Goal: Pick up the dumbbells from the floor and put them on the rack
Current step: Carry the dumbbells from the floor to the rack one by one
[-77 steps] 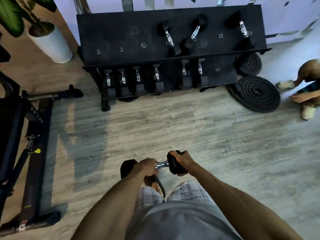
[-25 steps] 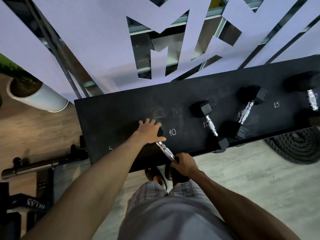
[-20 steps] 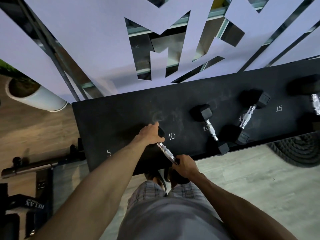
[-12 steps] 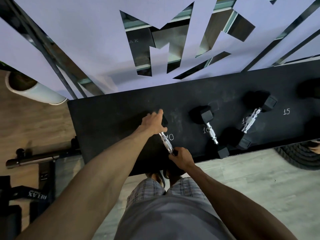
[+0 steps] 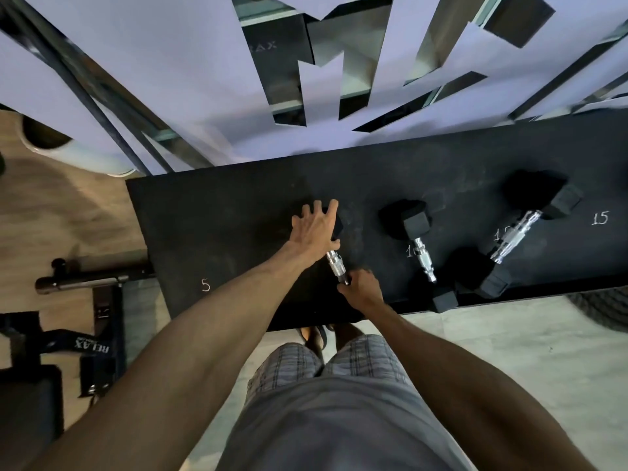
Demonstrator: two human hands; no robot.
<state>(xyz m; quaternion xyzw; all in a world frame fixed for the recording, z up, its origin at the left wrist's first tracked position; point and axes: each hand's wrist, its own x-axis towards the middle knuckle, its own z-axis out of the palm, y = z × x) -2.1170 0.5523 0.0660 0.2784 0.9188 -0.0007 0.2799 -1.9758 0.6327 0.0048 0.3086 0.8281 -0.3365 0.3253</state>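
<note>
Black rack bears dumbbell near front edge: left hand fingers spread, right hand gripping.

- The dumbbell near the rack's front edge shows only its chrome handle. The left hand covers most of its far head, and the right hand hides the near one.
- The rack's right end is cut off by the picture's edge, as is the coiled rope below its front edge.
- The chalk number beside the middle dumbbell is partly hidden by that handle.
- The pot beyond the rack's back left corner is blurred and partly covered by the wall panel.
</note>
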